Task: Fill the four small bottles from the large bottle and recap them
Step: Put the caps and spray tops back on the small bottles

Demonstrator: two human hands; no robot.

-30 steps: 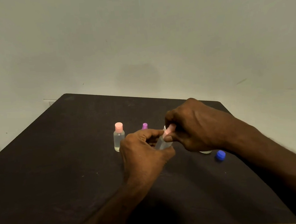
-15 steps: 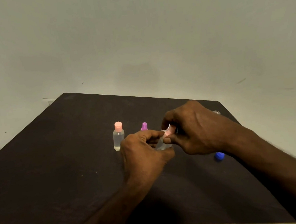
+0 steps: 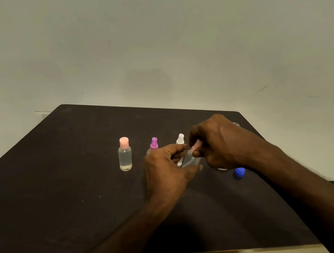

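Observation:
My left hand (image 3: 166, 171) grips a small clear bottle (image 3: 190, 159), held tilted just above the dark table (image 3: 67, 197). My right hand (image 3: 218, 141) pinches its pink cap (image 3: 196, 145) at the bottle's neck. A capped clear bottle with a peach cap (image 3: 125, 153) stands upright to the left. Behind my left hand stand a purple-topped spray bottle (image 3: 154, 144) and a white-topped spray bottle (image 3: 180, 140), both partly hidden. The large bottle is mostly hidden behind my right hand; only its rim (image 3: 236, 123) shows.
A loose blue cap (image 3: 239, 172) lies on the table right of my hands, below my right wrist. The table's right edge runs close behind my right forearm. A pale wall stands behind the table.
The white-topped spray bottle has come into view behind my hands. My hands have shifted slightly on the small bottle and its pink cap; the other bottles have stayed put.

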